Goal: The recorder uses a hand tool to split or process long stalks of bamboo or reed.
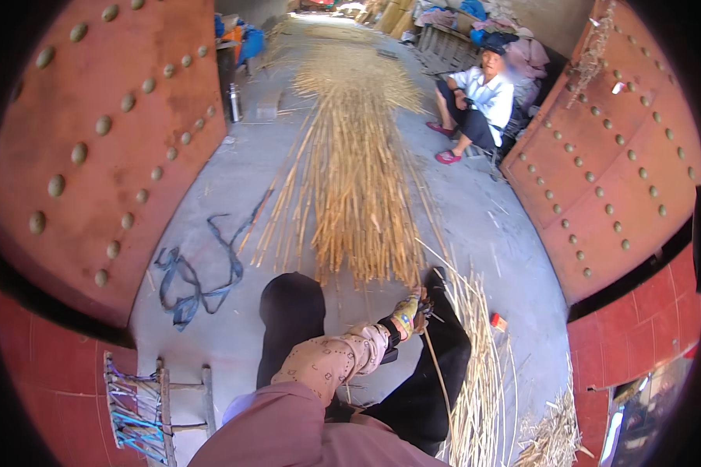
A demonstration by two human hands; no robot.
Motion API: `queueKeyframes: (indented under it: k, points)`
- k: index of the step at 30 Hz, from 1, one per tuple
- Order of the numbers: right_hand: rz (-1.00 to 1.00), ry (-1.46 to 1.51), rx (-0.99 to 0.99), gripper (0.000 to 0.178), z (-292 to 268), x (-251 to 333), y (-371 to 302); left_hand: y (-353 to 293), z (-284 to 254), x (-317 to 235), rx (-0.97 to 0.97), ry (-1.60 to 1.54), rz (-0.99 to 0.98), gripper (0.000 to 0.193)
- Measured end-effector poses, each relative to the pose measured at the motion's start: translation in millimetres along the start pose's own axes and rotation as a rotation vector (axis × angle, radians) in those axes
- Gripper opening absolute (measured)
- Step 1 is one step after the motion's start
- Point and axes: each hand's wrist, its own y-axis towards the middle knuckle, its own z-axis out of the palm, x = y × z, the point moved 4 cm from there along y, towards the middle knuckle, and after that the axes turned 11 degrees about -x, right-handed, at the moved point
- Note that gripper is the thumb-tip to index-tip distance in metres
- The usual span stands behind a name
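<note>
My left hand (406, 311), in a yellow patterned glove, reaches across my body beside my dark right trouser leg. A black band circles its wrist, below the patterned sleeve (319, 363). Its fingers are closed, and a thin straw-coloured stalk (438, 367) runs from them down toward me. A small dark object (425, 309) with pale metallic bits sits at the fingertips; its kind is unclear. Just beyond, the cut ends of a large fanned heap of long stalks (362, 179) lie toward me. My right hand cannot be made out.
Pale thin stalks (479, 373) lie along my right, near a small red box (498, 321). Blue strapping (199, 292) is on the floor at left, a small wooden frame (163, 412) nearer. Studded red doors (125, 117) flank the passage. A person (483, 101) sits low at right.
</note>
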Motion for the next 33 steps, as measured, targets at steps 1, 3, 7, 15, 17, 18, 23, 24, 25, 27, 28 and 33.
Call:
queueKeyframes:
  k: [1,3,7,15,17,18,23,24,25,27,28,33]
  points:
    - [0.004,0.009,-0.049,0.025,-1.5,-12.1,-3.7,13.3,-2.9,11.7,-0.014,-0.006,-0.004,0.039]
    - [0.003,0.039,-0.159,0.025,-8.0,-34.1,-12.2,-32.3,13.6,16.9,0.194,0.035,0.048,0.043]
    - [-0.013,0.112,-0.351,0.025,-20.7,-81.6,-26.6,-130.7,57.7,45.4,0.388,0.141,0.084,0.040]
    - [-0.320,-0.019,-0.594,0.026,-53.7,-62.6,-15.8,-113.1,43.8,-39.2,0.375,0.015,0.414,0.041]
    - [-0.467,-0.112,-0.642,0.027,-57.9,-11.4,0.5,-168.3,35.6,-81.5,0.440,0.040,0.232,0.045]
    - [-0.549,-0.155,-0.613,0.027,-45.7,25.8,18.6,-162.8,17.5,-84.7,0.331,0.013,0.206,0.048]
    - [-0.738,0.053,-0.159,0.028,67.9,221.1,122.3,-173.3,-50.7,-56.8,0.099,0.162,0.185,0.052]
    - [-0.934,-0.033,-0.149,0.027,96.5,254.6,139.8,-176.7,-65.4,-49.2,0.174,0.200,0.065,0.050]
    - [-1.129,-0.129,-0.156,0.026,123.9,284.1,150.5,-186.1,-70.6,-46.2,0.158,0.193,0.056,0.050]
    - [-0.963,0.122,0.078,0.025,187.5,333.4,163.8,-213.9,-80.1,-51.6,0.045,0.190,0.159,0.046]
    - [-0.777,0.273,0.185,0.026,212.9,343.9,170.1,-240.5,-83.0,-62.4,0.032,0.450,0.896,0.043]
    - [-0.597,0.376,0.211,0.031,241.4,332.5,206.0,-211.7,-104.0,-49.9,0.047,0.070,0.242,0.040]
